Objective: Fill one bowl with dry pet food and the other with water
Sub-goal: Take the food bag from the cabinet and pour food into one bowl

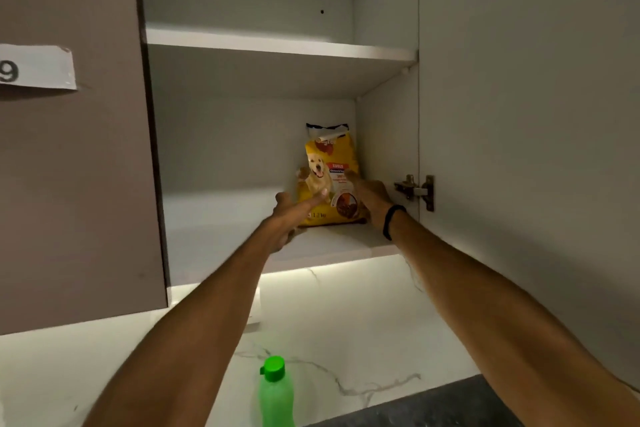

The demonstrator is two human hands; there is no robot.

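Dog food bag [322,163] stands upright on the lower cabinet shelf [214,225], close to the right wall. The left hand [289,218] and right hand [369,192] flank it, fingers stretched out, gripping nothing; whether they touch it is unclear.

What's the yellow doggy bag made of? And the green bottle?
The bag looks like thin plastic film: the printed front is smooth and the folded top is crinkled. It could be coated paper instead. The bottle looks like plastic: its pale green body seems slightly see-through, and its cap is solid, brighter green.
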